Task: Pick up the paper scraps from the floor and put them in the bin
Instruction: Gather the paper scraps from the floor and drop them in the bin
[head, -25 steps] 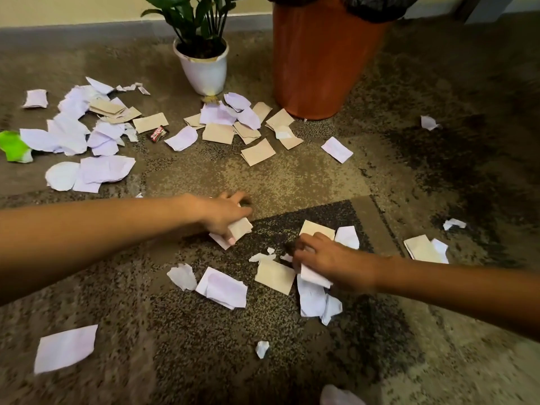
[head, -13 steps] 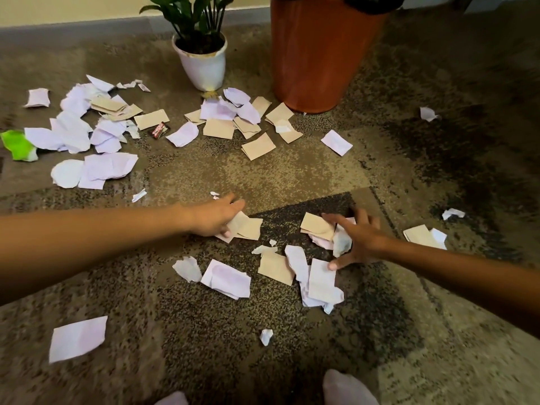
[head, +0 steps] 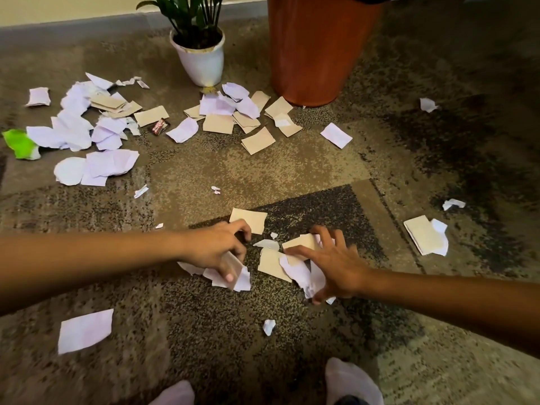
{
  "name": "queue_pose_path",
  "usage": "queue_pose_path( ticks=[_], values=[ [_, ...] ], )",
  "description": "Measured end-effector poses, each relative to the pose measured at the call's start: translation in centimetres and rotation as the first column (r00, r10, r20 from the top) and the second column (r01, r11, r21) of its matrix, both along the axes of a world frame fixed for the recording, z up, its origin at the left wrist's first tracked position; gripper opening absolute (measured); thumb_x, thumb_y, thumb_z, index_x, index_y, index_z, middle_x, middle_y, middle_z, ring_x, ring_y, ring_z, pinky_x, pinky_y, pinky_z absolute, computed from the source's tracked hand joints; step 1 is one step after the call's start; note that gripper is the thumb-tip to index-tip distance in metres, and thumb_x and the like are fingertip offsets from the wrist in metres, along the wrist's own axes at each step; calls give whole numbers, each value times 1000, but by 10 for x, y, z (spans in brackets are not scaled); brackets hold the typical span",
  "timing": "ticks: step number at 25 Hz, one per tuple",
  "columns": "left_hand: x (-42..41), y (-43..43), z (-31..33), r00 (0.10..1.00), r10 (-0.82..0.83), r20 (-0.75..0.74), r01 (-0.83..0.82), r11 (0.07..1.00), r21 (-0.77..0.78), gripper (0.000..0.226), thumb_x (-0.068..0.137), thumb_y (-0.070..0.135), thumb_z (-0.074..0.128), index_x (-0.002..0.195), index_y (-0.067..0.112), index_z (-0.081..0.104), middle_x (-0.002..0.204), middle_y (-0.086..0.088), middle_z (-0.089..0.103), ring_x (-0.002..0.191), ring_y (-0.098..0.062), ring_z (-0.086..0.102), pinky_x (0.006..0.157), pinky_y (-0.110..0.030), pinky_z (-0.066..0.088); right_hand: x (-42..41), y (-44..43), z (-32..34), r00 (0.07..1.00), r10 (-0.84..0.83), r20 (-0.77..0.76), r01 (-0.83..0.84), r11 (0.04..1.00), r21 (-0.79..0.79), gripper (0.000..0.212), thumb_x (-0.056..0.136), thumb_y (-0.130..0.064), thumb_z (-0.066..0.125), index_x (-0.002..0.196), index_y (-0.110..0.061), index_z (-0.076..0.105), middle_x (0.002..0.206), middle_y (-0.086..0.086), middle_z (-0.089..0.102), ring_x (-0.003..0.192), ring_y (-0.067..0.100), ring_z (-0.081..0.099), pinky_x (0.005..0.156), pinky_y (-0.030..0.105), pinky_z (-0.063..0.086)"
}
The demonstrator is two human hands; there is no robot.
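Paper scraps (head: 258, 140) litter mottled brown carpet (head: 263, 176) before the orange bin (head: 315, 48).

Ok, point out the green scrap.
In the head view the green scrap lies on the carpet at the far left edge, against the white scraps to its right.

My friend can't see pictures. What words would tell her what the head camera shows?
A person reaches down to a patterned carpet: the left hand grips a few paper scraps while the right hand spreads its fingers over more. Many white and tan scraps lie scattered beyond, near an orange bin and a potted plant.
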State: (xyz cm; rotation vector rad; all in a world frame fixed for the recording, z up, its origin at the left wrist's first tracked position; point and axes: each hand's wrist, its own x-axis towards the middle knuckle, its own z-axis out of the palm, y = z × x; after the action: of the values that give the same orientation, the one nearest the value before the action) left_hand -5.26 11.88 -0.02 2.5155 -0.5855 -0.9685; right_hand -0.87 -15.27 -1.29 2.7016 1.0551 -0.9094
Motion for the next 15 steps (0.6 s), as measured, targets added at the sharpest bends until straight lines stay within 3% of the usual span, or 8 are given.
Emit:
queue_pose_path(
  ticks=[3, 7, 11, 13, 15],
  values=[
    [-9, -8, -3, 998, -58, 3, 58, 996, 74, 28, 74, 38, 74, 97, 24, 64, 127, 3, 33, 116, -17, 41, 98, -27, 37, -11, 4, 1, 1000, -13, -26, 16, 992, 122, 87, 66, -36, 82, 130, -55, 27, 142, 4, 14, 128, 34, 22, 92, 51, 49],
    [-18, -14, -11, 992, -117, 52, 108, 982, 157, 44, 80, 33, 69, 121, 19, 57, 127, -1, 42, 115, -17, 47, 96, -26, 40, -13, 7, 6, 996, -10, -93, 34, 963, 267, 55, 79, -19, 71, 121, -43, 45, 128, 1, 26, 115, 25, 30, 92, 39, 46],
    [-26, -18, -14, 984, -137, 115, 122, 984, 130, 30, 83, 25, 65, 111, 16, 58, 114, 0, 55, 99, -12, 56, 76, -15, 36, -14, 8, 5, 985, 21, -170, 35, 948, 317, 42, 77, -18, 74, 112, -32, 55, 114, -2, 35, 105, 19, 33, 86, 28, 40],
    [-24, -15, -10, 990, -24, 140, 19, 999, 39, 22, 85, 21, 64, 105, 15, 57, 100, 4, 63, 81, -1, 60, 70, -10, 43, -13, 7, 5, 984, 23, -177, 38, 941, 335, 39, 77, -15, 74, 112, -25, 59, 116, -3, 42, 107, 17, 38, 87, 25, 41],
    [-15, -11, -3, 973, 169, 160, -161, 985, -63, 26, 85, 20, 64, 106, 15, 50, 85, 7, 65, 65, 6, 62, 57, -14, 53, -5, 6, 9, 988, 2, -153, 59, 917, 395, 37, 77, -8, 73, 111, -18, 64, 115, -3, 51, 107, 15, 49, 90, 25, 46]
  ],
)
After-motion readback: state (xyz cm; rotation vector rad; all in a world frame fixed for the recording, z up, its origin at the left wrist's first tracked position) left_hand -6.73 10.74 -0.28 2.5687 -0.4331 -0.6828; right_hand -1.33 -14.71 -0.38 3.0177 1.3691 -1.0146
